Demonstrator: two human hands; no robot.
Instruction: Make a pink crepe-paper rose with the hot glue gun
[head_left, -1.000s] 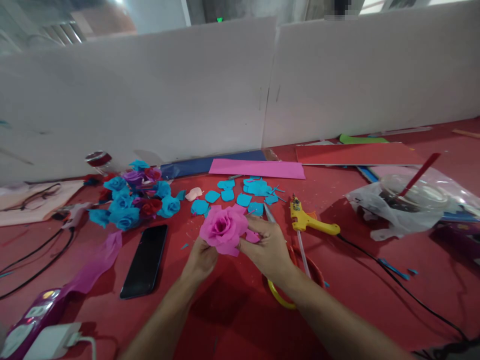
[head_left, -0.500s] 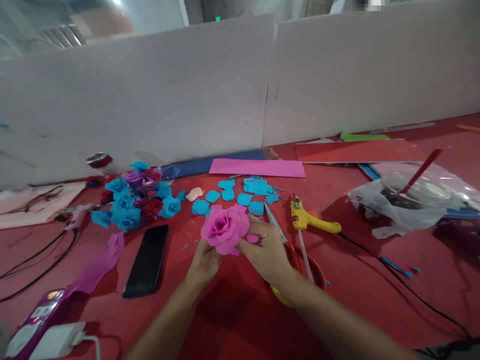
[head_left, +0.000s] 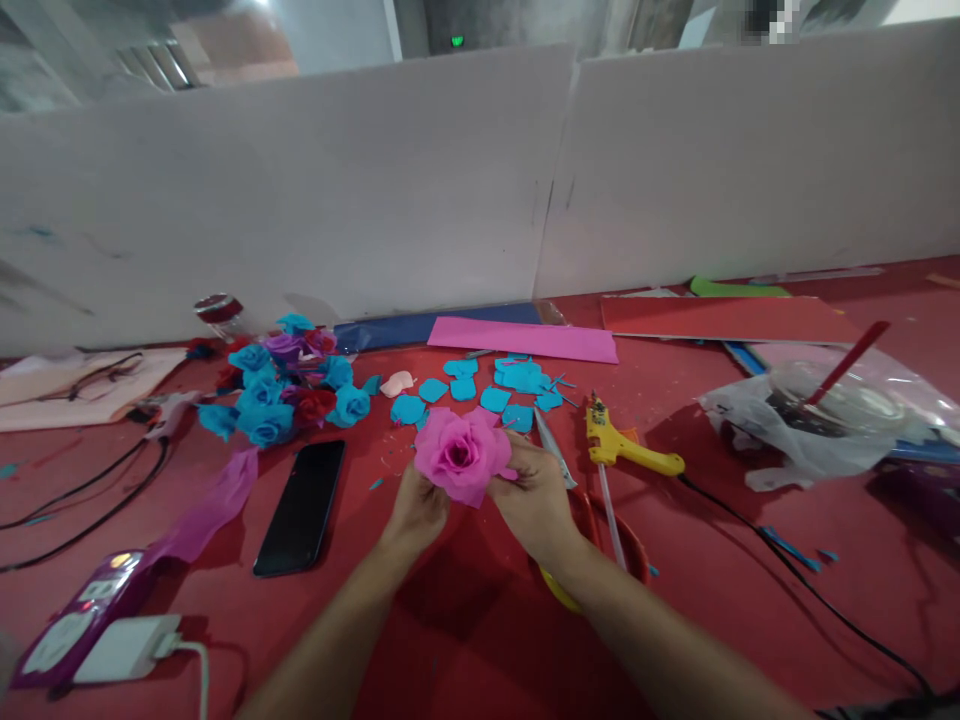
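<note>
A pink paper rose [head_left: 463,455] faces up in the middle of the head view. My left hand [head_left: 418,510] is closed beneath it, apparently round its base, which the petals hide. On the flower's right side my right hand [head_left: 536,495] is closed in a pinch, with a bit of pink paper petal showing at its fingertips. Just behind the rose lie several cut blue paper petals [head_left: 517,375] and one pale pink petal [head_left: 397,383]. Scissors [head_left: 553,445] lie partly under my right hand and wrist.
A yellow glue gun [head_left: 637,452] rests right of my hand, its cord trailing right. Leftward are a black phone [head_left: 301,510], blue, red and purple paper roses [head_left: 266,395] and a purple power strip [head_left: 90,610]. A bagged cup [head_left: 832,400] stands right; pink crepe paper [head_left: 525,340] lies behind.
The rose has turned and tilted so its centre faces me more. Both hands stay at it, the right still at its right edge. The whole view has shifted slightly.
</note>
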